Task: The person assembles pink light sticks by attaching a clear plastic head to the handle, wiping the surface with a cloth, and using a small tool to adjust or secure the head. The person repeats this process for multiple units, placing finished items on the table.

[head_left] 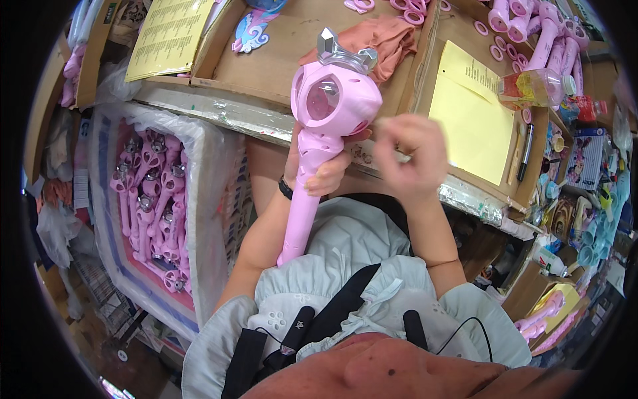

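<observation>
My left hand (327, 174) is wrapped round the upper handle of a pink toy wand (304, 216). The wand stands tilted in front of my body, its handle end down by my lap. Its round head has oval openings, a clear window, and a silver crown with faceted grey gems on top. Just right of that head is my right hand (413, 156), fingers curled in and smeared by motion. A small pale bit shows at its fingers, too blurred to name. Whether the right hand touches the wand, I cannot tell.
On the left, a plastic-lined crate (211, 199) holds several pink wands. The cardboard-lined workbench (266, 66) carries an orange cloth (397, 46), a unicorn-like cutout (252, 31), yellow sheets (473, 113), pink rings (500, 50), a bottle (531, 90) and a black marker (526, 153).
</observation>
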